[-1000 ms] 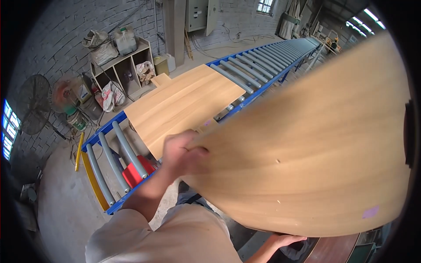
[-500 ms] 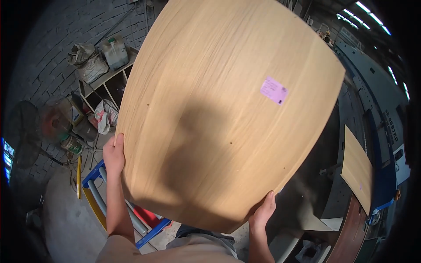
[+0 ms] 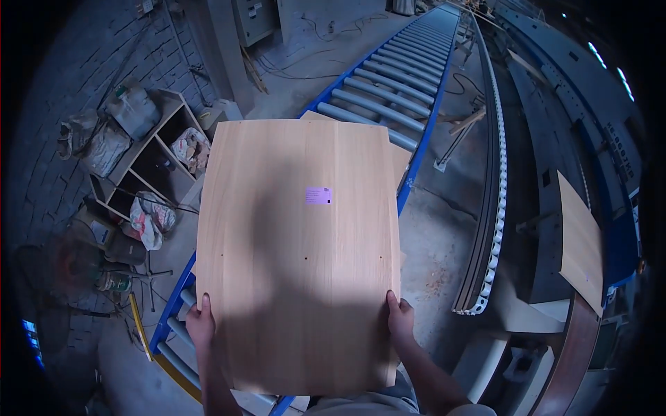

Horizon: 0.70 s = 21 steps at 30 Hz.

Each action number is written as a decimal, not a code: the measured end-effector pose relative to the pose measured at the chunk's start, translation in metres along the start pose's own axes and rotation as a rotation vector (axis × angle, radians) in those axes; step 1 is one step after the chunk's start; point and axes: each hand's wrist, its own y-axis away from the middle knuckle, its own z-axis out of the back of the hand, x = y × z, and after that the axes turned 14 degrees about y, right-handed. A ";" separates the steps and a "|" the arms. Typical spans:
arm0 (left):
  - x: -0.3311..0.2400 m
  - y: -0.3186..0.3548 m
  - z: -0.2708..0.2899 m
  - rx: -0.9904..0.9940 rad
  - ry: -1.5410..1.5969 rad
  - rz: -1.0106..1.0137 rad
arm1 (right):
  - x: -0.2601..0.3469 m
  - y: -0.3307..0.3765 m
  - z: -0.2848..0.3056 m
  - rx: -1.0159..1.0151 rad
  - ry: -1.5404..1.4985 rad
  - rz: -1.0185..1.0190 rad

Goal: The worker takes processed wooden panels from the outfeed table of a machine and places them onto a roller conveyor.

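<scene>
A large wood-grain panel (image 3: 354,229) is held between my hands, over a roller conveyor (image 3: 388,90). My left hand (image 3: 201,322) grips its left edge near the close end, thumb on top. On the opposite edge my right hand (image 3: 400,317) is closed the same way, its fingers hidden beneath. A small purple label (image 3: 318,196) is stuck near the panel's middle, and a row of small holes crosses below it. Another wooden panel (image 3: 401,158) shows from underneath at the far right corner. Whether the held panel touches it, I cannot tell.
Rollers in a blue frame run away toward the back. At left stands a wooden shelf unit (image 3: 149,149) with sacks and a jug (image 3: 133,111). To the right are a chain-like rail (image 3: 494,229), a long machine (image 3: 555,76) and a leaning wooden panel (image 3: 581,243).
The panel has come down from a raised, tilted position to lie flatter and straighter over the conveyor, both hands still gripping it. The conveyor behind has come into view.
</scene>
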 end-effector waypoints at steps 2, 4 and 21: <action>-0.002 -0.012 -0.010 0.044 -0.099 0.037 | 0.005 -0.011 -0.011 -0.010 0.221 -0.022; 0.001 -0.022 -0.022 0.090 -0.199 0.071 | 0.005 -0.026 -0.016 0.000 0.296 -0.054; -0.016 -0.150 -0.191 0.461 -0.403 -0.031 | -0.003 -0.114 -0.069 -0.127 0.235 -0.264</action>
